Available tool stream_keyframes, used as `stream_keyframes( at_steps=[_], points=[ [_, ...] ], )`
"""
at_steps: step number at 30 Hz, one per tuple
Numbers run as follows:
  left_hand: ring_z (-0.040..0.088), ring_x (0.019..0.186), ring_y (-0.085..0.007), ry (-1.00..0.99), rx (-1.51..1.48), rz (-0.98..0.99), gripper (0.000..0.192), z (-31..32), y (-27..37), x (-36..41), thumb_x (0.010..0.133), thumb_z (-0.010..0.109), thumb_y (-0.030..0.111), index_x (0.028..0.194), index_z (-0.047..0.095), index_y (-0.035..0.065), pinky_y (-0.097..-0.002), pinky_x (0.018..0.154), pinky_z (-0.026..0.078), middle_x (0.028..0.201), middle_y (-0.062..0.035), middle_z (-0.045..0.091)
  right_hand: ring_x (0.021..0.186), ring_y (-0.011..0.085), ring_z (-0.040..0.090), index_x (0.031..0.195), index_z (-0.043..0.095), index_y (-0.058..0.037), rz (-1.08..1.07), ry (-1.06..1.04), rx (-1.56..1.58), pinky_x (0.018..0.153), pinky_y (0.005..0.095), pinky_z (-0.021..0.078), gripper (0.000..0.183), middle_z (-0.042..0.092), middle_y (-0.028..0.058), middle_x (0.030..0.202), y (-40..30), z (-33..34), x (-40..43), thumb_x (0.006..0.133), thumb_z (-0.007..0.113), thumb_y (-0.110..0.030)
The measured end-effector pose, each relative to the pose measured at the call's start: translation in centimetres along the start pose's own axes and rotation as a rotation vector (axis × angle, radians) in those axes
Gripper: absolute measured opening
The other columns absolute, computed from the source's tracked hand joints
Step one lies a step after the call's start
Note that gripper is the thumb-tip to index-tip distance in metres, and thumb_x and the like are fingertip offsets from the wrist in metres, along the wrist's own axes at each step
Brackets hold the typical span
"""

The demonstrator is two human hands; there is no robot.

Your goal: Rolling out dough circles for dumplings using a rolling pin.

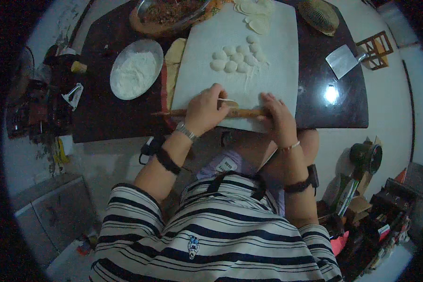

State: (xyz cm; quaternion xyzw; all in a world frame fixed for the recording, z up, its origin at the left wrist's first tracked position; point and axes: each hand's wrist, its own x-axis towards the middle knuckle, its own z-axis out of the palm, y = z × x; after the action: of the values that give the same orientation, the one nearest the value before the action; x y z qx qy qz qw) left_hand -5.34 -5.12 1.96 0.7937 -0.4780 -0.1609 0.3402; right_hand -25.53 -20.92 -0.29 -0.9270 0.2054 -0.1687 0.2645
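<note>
A wooden rolling pin [245, 112] lies crosswise near the front edge of a white board [204, 86]. My left hand [206, 111] pinches the edge of a small dough round [230, 103] just behind the pin, its palm over the pin's left part. On the pin's right end rests my right hand [276, 114], with its fingers reaching past it onto the board. Several flattened dough pieces [237, 57] sit together on loose flour farther up the board. Thin rolled wrappers [257, 24] overlap at the board's far end.
Left of the board stands a bowl of flour [135, 75], with a folded cloth [172, 67] between. A metal bowl of brown filling [172, 10] is at the far left. On the right are a woven object [319, 17] and a metal cleaver-like blade [342, 61] by a wooden rack [375, 49].
</note>
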Motion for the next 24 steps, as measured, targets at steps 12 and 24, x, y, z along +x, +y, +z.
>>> stream_keyframes(
  at_steps=[12, 24],
  points=[
    [0.066, 0.086, -0.0351, 0.073, 0.056, 0.078, 0.024, -1.9, -3.1, -1.9, 0.086, 0.065, 0.024, 0.103, 0.061, 0.0078, -0.0462, 0.074, 0.052, 0.091, -0.0127, 0.068, 0.125, 0.0286, 0.056, 0.116, 0.066, -0.0122, -0.050, -0.013, 0.060, 0.099, 0.0407, 0.0497, 0.031, 0.061, 0.0077, 0.132, -1.6, 0.6, -0.7, 0.086, 0.071, -0.020],
    [0.065, 0.087, -0.0345, -0.169, 0.047, -0.107, 0.027, -2.1, -2.0, -0.2, 0.089, 0.064, 0.023, 0.110, 0.058, 0.0068, -0.0427, 0.076, 0.051, 0.091, -0.0152, 0.067, 0.126, 0.0286, 0.055, 0.106, 0.061, -0.0099, 0.046, -0.061, 0.134, 0.099, 0.0385, 0.0496, 0.025, 0.062, 0.0075, 0.129, -1.7, -0.9, -3.0, 0.083, 0.070, -0.014]
  ],
)
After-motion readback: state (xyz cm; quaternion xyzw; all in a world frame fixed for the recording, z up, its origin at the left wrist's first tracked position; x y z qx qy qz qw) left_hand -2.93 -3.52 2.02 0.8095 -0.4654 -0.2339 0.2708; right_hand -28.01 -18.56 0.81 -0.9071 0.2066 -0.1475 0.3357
